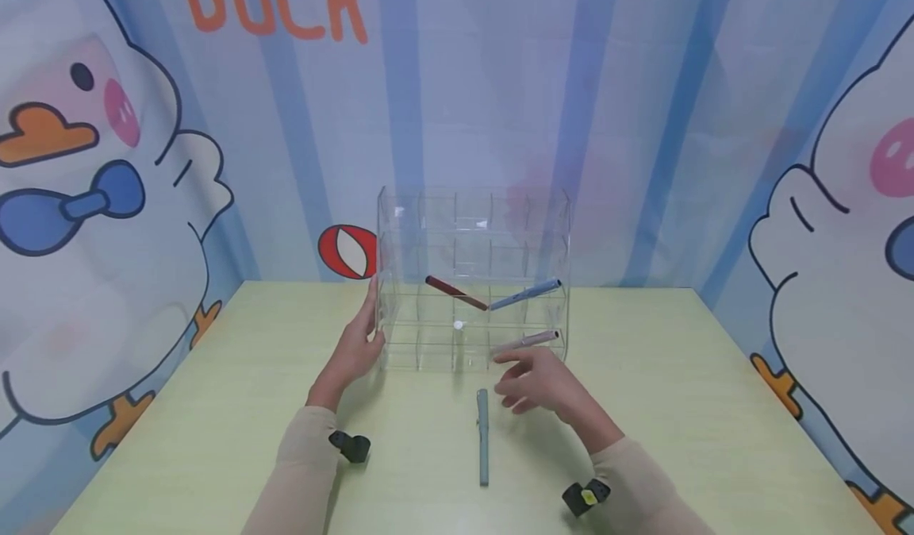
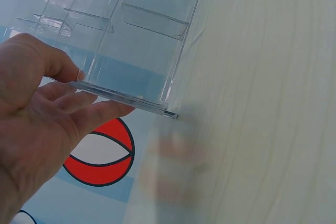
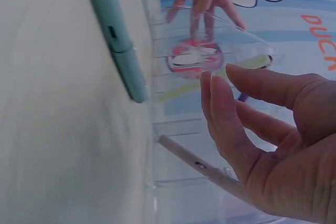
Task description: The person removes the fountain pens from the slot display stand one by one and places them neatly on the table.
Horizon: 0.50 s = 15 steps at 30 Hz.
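Note:
A clear acrylic organizer (image 1: 473, 225) with a grid of compartments stands upright on the pale green table (image 1: 214, 408). In its compartments lie a dark red pen (image 1: 455, 292), a blue pen (image 1: 524, 294) and a pinkish pen (image 1: 530, 339). My left hand (image 1: 374, 317) rests with straight fingers against the organizer's left side wall (image 2: 126, 98), thumb at its front edge. My right hand (image 1: 510, 380) hovers in front of the lower right compartments, fingers relaxed and holding nothing, close to the pinkish pen (image 3: 205, 169). A grey-green pen (image 1: 482, 436) lies on the table just left of that hand.
A duck-print backdrop (image 1: 107, 162) closes off the back and both sides of the table. A red and white ball (image 2: 102, 153) printed on it shows behind the organizer. Table edges run along the left and right.

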### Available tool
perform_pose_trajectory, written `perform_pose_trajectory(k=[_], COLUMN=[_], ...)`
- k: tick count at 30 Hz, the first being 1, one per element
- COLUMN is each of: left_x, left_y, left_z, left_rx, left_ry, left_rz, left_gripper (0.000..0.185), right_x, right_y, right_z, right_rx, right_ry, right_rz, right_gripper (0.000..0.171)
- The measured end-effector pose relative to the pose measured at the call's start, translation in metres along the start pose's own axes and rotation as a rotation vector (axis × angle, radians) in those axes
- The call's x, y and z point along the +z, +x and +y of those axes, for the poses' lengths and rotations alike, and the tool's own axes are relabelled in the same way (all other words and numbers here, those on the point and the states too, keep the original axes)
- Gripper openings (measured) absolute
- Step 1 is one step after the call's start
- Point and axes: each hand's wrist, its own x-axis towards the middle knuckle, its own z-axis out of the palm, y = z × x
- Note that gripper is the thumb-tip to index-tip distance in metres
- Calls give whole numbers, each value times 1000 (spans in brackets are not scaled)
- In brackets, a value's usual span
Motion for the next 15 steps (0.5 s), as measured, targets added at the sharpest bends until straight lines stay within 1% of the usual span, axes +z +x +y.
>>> perform_pose_trajectory(k=[4, 10, 15], left_x=[0, 1, 1], left_y=[0, 1, 1], left_z=[0, -2, -3], left_rx=[-14, 1, -5], left_ry=[5, 6, 8], left_rz=[-1, 0, 0], left_gripper=[97, 97, 97], right_x=[-10, -27, -40], right_y=[-3, -8, -10], right_z=[-8, -13, -17], right_rx=[-25, -60, -75], right_ry=[31, 73, 100], right_rz=[27, 76, 128], right_gripper=[47, 44, 45])
